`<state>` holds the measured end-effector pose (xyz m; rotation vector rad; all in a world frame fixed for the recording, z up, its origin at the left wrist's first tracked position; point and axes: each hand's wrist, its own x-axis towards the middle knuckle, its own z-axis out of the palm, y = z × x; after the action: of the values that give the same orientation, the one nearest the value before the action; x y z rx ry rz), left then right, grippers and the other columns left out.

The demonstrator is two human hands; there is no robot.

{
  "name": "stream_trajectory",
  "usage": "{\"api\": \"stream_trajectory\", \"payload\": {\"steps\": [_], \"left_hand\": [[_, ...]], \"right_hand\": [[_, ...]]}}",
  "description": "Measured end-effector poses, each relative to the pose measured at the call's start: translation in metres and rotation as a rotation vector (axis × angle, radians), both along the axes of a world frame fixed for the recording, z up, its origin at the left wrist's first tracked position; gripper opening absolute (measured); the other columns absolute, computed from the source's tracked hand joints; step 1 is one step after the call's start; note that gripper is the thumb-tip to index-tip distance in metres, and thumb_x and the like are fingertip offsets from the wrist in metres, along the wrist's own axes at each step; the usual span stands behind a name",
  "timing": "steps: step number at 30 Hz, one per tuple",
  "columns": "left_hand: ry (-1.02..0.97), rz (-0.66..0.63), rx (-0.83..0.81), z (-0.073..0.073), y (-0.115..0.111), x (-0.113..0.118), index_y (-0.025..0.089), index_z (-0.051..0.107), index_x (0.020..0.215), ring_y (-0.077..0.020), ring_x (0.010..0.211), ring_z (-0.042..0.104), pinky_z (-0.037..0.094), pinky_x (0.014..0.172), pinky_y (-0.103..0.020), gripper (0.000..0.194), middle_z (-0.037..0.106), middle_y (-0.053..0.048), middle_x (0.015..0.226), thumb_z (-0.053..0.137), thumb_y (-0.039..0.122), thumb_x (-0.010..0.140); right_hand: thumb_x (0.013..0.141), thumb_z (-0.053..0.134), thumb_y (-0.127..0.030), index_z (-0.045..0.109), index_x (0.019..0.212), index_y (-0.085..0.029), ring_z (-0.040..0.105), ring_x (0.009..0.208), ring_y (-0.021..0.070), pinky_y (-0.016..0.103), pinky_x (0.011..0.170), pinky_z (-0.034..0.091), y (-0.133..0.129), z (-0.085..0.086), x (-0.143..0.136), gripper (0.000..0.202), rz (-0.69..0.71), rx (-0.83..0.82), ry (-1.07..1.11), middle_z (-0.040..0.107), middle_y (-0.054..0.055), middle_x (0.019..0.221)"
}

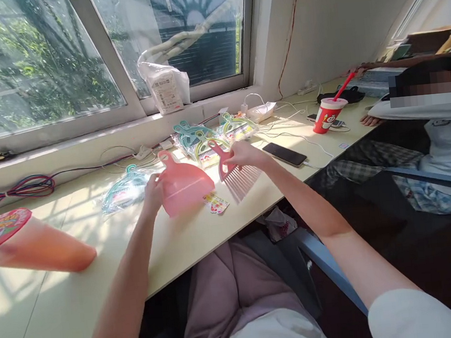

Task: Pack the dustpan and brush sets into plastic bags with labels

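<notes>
Pan (186,185) above the desk (117,247), its side edge pinched in the left hand (154,192); a loose pinch could let it tip. Brush (243,181) beside it, handle closed in the right hand (246,154); low bristles could flick the card (217,203) towards the desk's front edge. Wide right swing could nudge the phone (285,154). Packet (166,92) and card printed, too small to read. No brand legible.

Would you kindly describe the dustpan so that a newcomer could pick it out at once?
Find the pale table below the window. Over it, the left hand holds the dustpan: broad, pink and bristle-free, unlike the pink brush beside it and the bagged teal and green pieces nearby.
</notes>
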<state>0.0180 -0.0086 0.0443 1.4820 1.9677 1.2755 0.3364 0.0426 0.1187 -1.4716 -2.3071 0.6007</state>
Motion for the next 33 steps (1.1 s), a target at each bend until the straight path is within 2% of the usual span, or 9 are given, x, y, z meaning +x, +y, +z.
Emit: {"api": "stream_trajectory", "payload": {"steps": [3,6,9,14,18,23,25,28,33], "left_hand": [[0.119,-0.021,-0.211,-0.019,0.005,0.007,0.020,0.063,0.096,-0.0245,0.081,0.062,0.045,0.067,-0.032,0.023,0.068,-0.007,0.087,0.048,0.027,0.080],[0.308,-0.027,-0.239,-0.026,0.001,0.002,0.020,0.067,0.094,-0.0287,0.091,0.064,0.046,0.075,-0.035,0.027,0.073,-0.011,0.096,0.047,0.035,0.082],[0.445,-0.022,-0.190,-0.029,-0.006,-0.002,0.021,0.069,0.089,-0.0299,0.091,0.065,0.047,0.076,-0.035,0.030,0.074,-0.012,0.095,0.046,0.040,0.084],[0.563,-0.019,-0.110,-0.036,-0.007,-0.001,0.022,0.070,0.082,-0.0304,0.085,0.066,0.047,0.070,-0.035,0.035,0.073,-0.012,0.090,0.048,0.049,0.086],[0.513,-0.060,-0.130,-0.040,-0.004,-0.003,0.022,0.072,0.088,-0.0293,0.080,0.067,0.046,0.069,-0.034,0.032,0.073,-0.011,0.084,0.049,0.044,0.086],[0.378,-0.075,-0.109,-0.042,-0.004,-0.002,0.020,0.068,0.083,-0.0250,0.072,0.064,0.044,0.067,-0.032,0.029,0.071,-0.010,0.078,0.048,0.039,0.086],[0.351,-0.077,-0.118,-0.041,-0.005,0.001,0.019,0.067,0.083,-0.0244,0.075,0.063,0.043,0.067,-0.031,0.026,0.072,-0.010,0.081,0.048,0.037,0.085],[0.297,-0.099,-0.128,-0.038,-0.006,0.005,0.019,0.065,0.081,-0.0233,0.076,0.063,0.042,0.068,-0.031,0.023,0.071,-0.009,0.084,0.050,0.037,0.082],[0.270,-0.113,-0.150,-0.033,-0.010,0.007,0.022,0.056,0.063,-0.0235,0.072,0.061,0.043,0.070,-0.033,0.039,0.064,-0.008,0.069,0.038,0.042,0.091]], "right_hand": [[0.084,0.069,-0.026,0.077,0.086,-0.007,0.073,0.074,0.0227,0.024,0.064,0.051,0.001,-0.026,-0.013,0.021,-0.063,0.049,-0.316,0.073,0.013,0.071],[0.086,0.066,-0.023,0.075,0.104,-0.007,0.073,0.099,0.0280,0.027,0.077,0.053,0.003,-0.045,-0.026,0.026,-0.091,0.121,-0.484,0.076,0.019,0.097],[0.087,0.066,-0.022,0.073,0.113,-0.006,0.070,0.106,0.0289,0.029,0.083,0.053,0.005,-0.053,-0.032,0.031,-0.094,0.140,-0.529,0.073,0.021,0.108],[0.082,0.075,-0.030,0.073,0.114,-0.008,0.070,0.105,0.0299,0.030,0.082,0.052,0.005,-0.056,-0.032,0.039,-0.084,0.115,-0.557,0.073,0.021,0.109],[0.080,0.073,-0.027,0.075,0.109,-0.010,0.070,0.101,0.0274,0.027,0.077,0.048,0.008,-0.054,-0.025,0.034,-0.113,0.123,-0.560,0.074,0.018,0.105],[0.079,0.069,-0.036,0.077,0.082,-0.013,0.068,0.079,0.0223,0.026,0.060,0.038,0.013,-0.025,-0.021,0.025,-0.044,0.090,-0.406,0.072,0.010,0.078],[0.079,0.069,-0.044,0.076,0.076,-0.014,0.066,0.074,0.0215,0.027,0.058,0.036,0.009,-0.011,-0.035,0.031,0.017,0.109,-0.341,0.070,0.008,0.073],[0.078,0.071,-0.044,0.077,0.084,-0.014,0.068,0.082,0.0243,0.028,0.064,0.041,-0.003,-0.003,-0.077,0.030,0.065,0.185,-0.349,0.073,0.011,0.082],[0.083,0.071,-0.039,0.074,0.110,-0.014,0.070,0.102,0.0282,0.030,0.077,0.050,-0.023,-0.028,-0.154,0.037,0.215,0.193,-0.458,0.074,0.016,0.108]]}}
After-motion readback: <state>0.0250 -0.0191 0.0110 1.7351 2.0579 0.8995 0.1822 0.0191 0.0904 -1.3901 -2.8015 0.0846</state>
